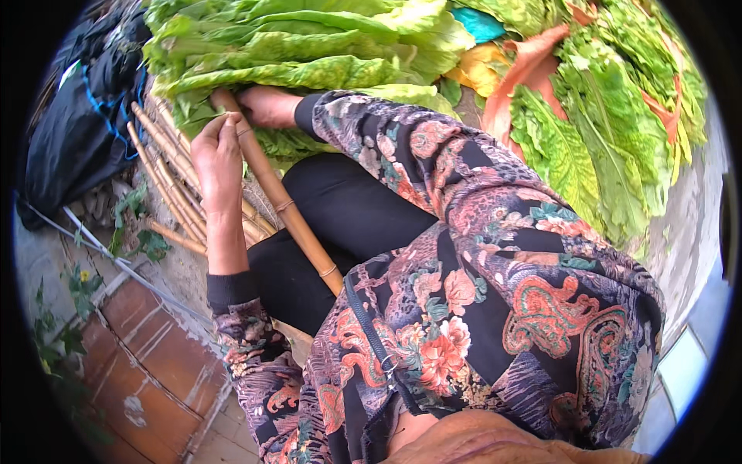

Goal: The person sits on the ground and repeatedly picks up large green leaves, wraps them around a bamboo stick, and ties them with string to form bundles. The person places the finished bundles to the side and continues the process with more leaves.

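A brown bamboo pole (280, 203) slants from the heap of large green leaves (286, 46) down across my lap to my chest. Thin string (286, 206) is wound round the pole in places. Left of its upper part, my left hand (217, 158) is closed in a pinch, fingertips up against the pole near a leaf; what it pinches is too small to make out. My right hand (270, 107) is just right of the pole's upper end, below the lowest leaves. Its fingers are hidden behind the pole and leaves.
Several bamboo poles (174, 182) lie on the ground at the left, beside a black plastic sheet (85, 131) with blue cord. More leaves (610, 139) are piled at the right with orange cloth (533, 73). Reddish-brown tiles (147, 348) are at lower left.
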